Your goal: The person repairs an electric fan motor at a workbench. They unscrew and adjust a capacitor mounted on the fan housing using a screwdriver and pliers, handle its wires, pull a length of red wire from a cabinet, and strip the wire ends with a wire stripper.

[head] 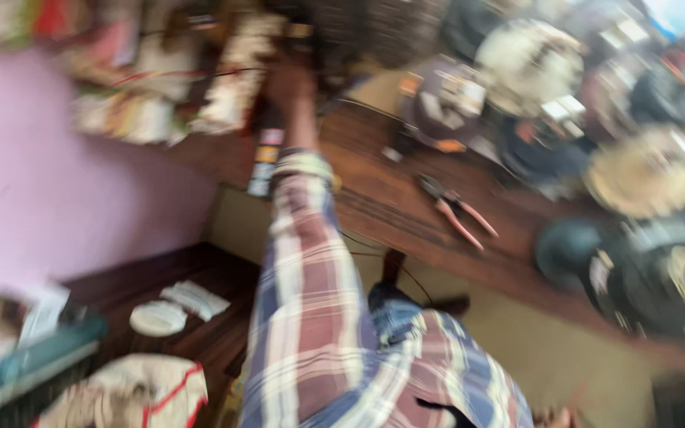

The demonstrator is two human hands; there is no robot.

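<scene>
Blurred view looking down from head height over a dark wooden table (374, 198) and a plaid shirt sleeve (311, 301). One arm in the plaid sleeve stretches from the bottom centre up toward 12 o'clock, its long axis running nearly straight up the frame with a slight lean to 11 o'clock. Which arm it is cannot be told for sure; it reads as the left hand (291, 83), reaching to the far edge of the table among blurred clutter. Motion blur hides the fingers, so the grip cannot be told as released or clenched, nor whether it touches anything.

Nearest the hand, at about 7 o'clock from it, a narrow dark strip with coloured patches (263, 162) lies beside the wrist, its long axis running from 12 to 6 o'clock. Pliers (457, 208) with pink handles lie on the table at 4 o'clock from the hand, well apart; the jaws point to 10 o'clock, the handles to 4 o'clock. Round fan parts (644, 170) crowd the right side. A pink wall (49, 182) fills the left. A small white round lid (158, 318) sits at lower left.
</scene>
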